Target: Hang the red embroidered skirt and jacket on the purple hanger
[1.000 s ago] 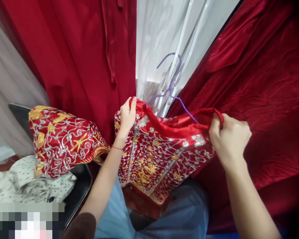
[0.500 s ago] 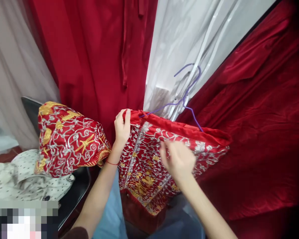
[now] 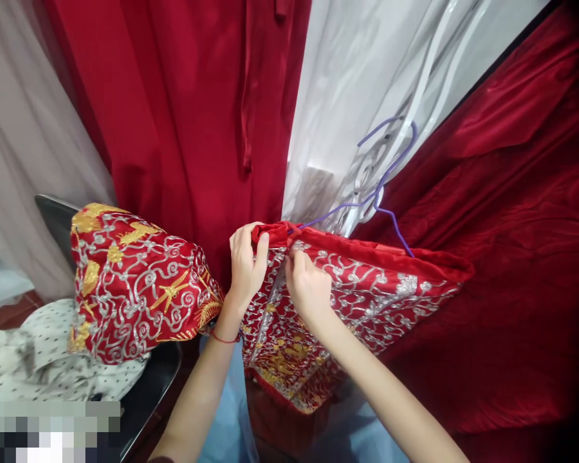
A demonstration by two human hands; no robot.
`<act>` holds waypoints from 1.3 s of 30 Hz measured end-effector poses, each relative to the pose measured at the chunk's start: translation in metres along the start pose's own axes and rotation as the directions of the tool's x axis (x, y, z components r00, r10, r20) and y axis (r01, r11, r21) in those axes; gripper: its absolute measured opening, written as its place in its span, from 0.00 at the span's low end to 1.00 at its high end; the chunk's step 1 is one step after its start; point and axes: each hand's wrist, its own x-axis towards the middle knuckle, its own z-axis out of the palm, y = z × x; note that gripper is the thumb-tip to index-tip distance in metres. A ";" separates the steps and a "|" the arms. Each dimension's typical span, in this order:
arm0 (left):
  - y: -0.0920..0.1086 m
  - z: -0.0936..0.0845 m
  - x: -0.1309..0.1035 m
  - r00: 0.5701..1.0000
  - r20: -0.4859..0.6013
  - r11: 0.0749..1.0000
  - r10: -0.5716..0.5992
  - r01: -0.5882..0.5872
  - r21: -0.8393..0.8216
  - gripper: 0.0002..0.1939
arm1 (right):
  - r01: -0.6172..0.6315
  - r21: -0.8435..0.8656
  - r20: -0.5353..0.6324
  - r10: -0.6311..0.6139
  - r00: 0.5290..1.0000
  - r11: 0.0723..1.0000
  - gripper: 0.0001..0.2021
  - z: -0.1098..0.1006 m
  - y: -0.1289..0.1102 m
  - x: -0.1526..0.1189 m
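Note:
A red skirt [image 3: 367, 283] with silver and gold embroidery hangs in front of me, with a purple wire hanger [image 3: 352, 204] inside its plain red waistband. At the waistband's left end, my left hand [image 3: 248, 263] is closed on the cloth, thumb on the near side. Just right of it, my right hand [image 3: 310, 283] pinches at the waistband, where a small red tie crosses the edge; its fingertips are partly hidden. The hanger's hook stands free above the skirt, in front of white metal scrollwork.
At left, an embroidered red cloth piece [image 3: 139, 283] lies over a black chair [image 3: 159, 373] beside dotted white fabric [image 3: 29, 341]. Red drapes [image 3: 188, 116] hang behind, and a dark red satin cloth [image 3: 511, 257] hangs at right. White metal bars [image 3: 429, 77] stand between them.
My right hand has moved left and up from the skirt's middle to the waistband near my left hand. The left hand keeps its hold; the skirt and hanger appear shifted slightly right.

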 end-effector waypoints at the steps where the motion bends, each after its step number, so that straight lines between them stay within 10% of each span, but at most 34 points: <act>1: 0.000 0.000 -0.001 1.000 0.001 1.000 0.008 -0.008 -0.001 0.17 | -0.006 0.001 0.016 0.006 1.000 1.000 0.11 -0.002 0.000 0.000; 9: 0.004 -0.004 -0.037 0.989 -0.091 0.980 0.119 -0.103 0.168 0.27 | 0.058 -0.151 0.244 -0.020 0.970 0.987 0.07 -0.022 -0.010 0.021; 13: -0.001 0.001 -0.064 0.995 -0.057 0.972 0.087 -0.073 0.225 0.08 | 0.218 -0.119 0.327 -0.169 0.930 0.969 0.05 -0.041 -0.012 0.021; 20: -0.003 0.006 -0.057 0.969 0.217 0.958 0.114 -0.165 0.235 0.10 | 0.480 -0.092 0.206 -0.455 0.866 0.872 0.06 -0.053 -0.001 0.009; 26: -0.006 0.001 -0.056 0.968 0.161 0.961 0.194 -0.221 0.167 0.12 | 0.657 -0.098 0.111 -0.648 0.753 0.747 0.07 -0.061 0.007 0.011; 39: 0.013 -0.023 -0.041 0.894 0.289 0.859 0.342 -0.422 0.290 0.16 | 0.639 -0.103 -0.123 -0.647 0.753 0.763 0.08 -0.075 0.012 0.007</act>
